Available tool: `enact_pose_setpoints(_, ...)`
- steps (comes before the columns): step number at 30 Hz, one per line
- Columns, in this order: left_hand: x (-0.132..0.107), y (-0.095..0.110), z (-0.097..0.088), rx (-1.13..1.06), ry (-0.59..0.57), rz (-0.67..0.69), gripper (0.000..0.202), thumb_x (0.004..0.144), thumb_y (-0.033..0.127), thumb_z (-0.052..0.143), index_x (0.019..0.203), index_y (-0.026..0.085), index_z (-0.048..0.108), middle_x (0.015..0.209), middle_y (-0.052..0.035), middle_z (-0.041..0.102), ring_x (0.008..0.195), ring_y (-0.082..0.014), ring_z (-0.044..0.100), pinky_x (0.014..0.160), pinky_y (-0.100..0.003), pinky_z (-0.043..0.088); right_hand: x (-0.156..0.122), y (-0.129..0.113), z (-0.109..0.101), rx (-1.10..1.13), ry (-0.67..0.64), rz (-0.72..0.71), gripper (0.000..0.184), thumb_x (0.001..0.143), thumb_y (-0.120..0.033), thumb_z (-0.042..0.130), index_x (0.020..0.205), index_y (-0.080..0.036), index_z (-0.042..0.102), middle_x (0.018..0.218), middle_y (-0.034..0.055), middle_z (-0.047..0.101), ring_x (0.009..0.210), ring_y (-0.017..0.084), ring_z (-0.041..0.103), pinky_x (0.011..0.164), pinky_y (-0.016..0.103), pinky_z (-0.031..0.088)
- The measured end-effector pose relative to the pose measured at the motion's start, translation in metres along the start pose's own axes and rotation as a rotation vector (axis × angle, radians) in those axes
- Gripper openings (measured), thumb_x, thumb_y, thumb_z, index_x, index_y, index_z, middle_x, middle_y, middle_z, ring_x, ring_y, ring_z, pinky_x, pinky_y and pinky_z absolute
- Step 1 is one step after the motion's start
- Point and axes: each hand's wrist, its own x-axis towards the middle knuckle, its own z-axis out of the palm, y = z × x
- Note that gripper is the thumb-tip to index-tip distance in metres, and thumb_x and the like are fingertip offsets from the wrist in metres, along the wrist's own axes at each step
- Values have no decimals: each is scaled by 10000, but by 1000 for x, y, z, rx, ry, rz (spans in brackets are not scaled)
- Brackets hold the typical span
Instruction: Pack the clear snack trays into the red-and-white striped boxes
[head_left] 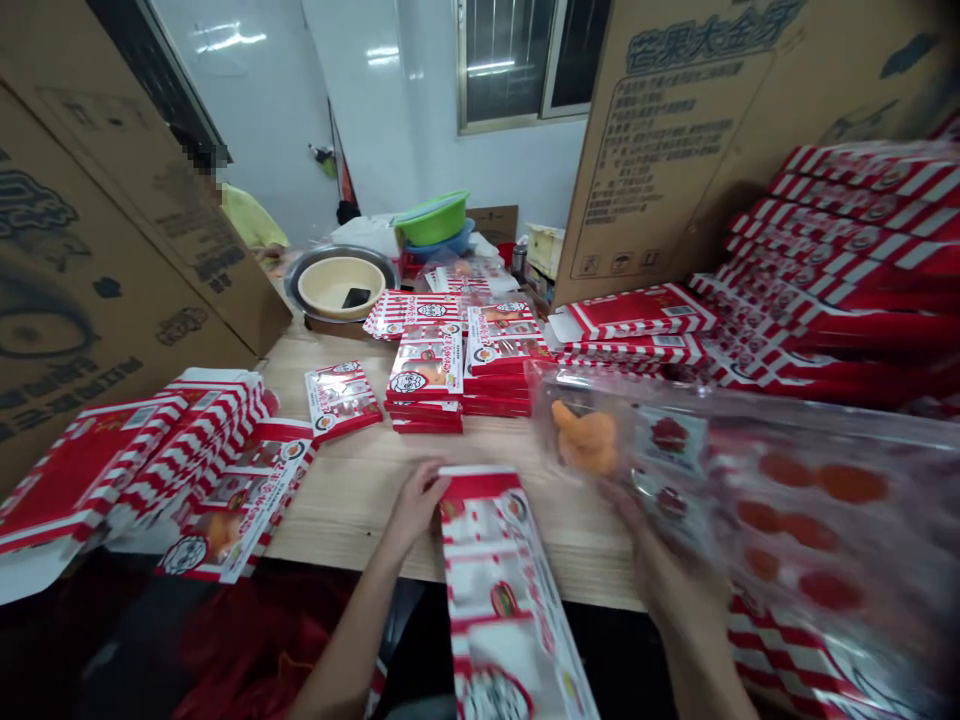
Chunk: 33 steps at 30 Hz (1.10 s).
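Note:
My left hand [417, 508] grips the far left edge of a long red-and-white striped box [480, 585] with clear windows. It lies lengthwise over the table's near edge, and its far end appears to be a white flap. My right hand [670, 585], a little blurred, holds up a clear plastic tray [679, 530] from below at the right. Inside the tray are an orange chicken-shaped piece [586, 438], small burger-printed packets and several round red-orange pieces. Some of my right fingers are hidden under the tray. The tray is apart from the box.
Stacked filled boxes [426, 365] stand mid-table, with one box [343, 398] beside them. Flat striped boxes [180, 430] pile at left; a tall stack [847, 260] rises at right. Large cartons [675, 120] wall both sides. Behind are a cream basin [341, 275], green bowls [433, 222] and a person [251, 215].

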Motion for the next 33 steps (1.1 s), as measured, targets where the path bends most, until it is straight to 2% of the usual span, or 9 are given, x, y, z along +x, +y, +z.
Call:
enact_pose_setpoints(3,-12,1,15,-77,-173,-41,364,695,463,686,869,146,644,793,-29,673,713,-163,622,691,-277,488,14,3,10,33,21,43,420,650,-445,752,986,-203,680,1042,70,716,1101,303,605,1035,497,391)
enact_pose_setpoints(8,-34,15,36,-193,-284,-37,427,704,528,671,924,168,604,754,17,614,654,-110,559,641,-222,450,22,6,24,162,-152,149,494,657,-498,720,1032,-179,665,1099,89,702,1061,299,633,936,440,489)
enact_pose_setpoints(13,-42,20,38,-194,-192,18,386,695,513,686,714,173,505,657,38,513,600,-91,472,598,-204,397,26,-4,12,197,-390,327,395,531,-397,811,818,-140,722,819,100,747,803,310,695,723,408,552)
enact_pose_setpoints(17,-48,13,43,-195,-65,61,421,713,492,664,955,215,460,808,20,531,706,-115,501,662,-219,413,33,-3,6,172,-377,399,305,407,-363,838,584,-171,680,594,21,693,578,201,642,565,290,517)
enact_pose_setpoints(22,-48,14,39,-97,-169,17,354,770,521,573,767,178,488,651,42,471,594,-98,434,584,-216,369,36,-2,11,146,-517,437,318,488,-422,823,616,-168,681,589,36,681,520,200,615,527,310,514)
enact_pose_setpoints(25,-44,25,29,-8,-324,30,406,729,531,618,631,173,454,594,55,435,567,-88,401,568,-211,346,39,-8,19,63,-537,346,438,619,-570,734,820,-183,704,859,95,728,719,262,670,609,345,547)
enact_pose_setpoints(29,-40,44,21,117,-523,82,366,707,486,660,610,166,512,614,38,475,626,-118,452,658,-251,398,52,-22,32,121,-191,36,858,635,-565,731,1373,-274,403,1167,76,641,913,239,645,660,295,543)
enact_pose_setpoints(31,-39,48,21,171,-555,146,315,695,430,688,599,168,541,662,22,496,740,-151,488,818,-293,399,60,-28,32,99,-134,-67,868,651,-522,735,1401,-272,378,1100,60,657,862,212,638,644,275,528)
enact_pose_setpoints(33,-40,46,23,204,-544,207,267,706,394,687,622,175,559,752,-2,518,872,-182,498,932,-318,352,66,-31,27,18,-228,-89,666,661,-503,731,1257,-261,563,942,37,681,737,187,621,599,270,507)
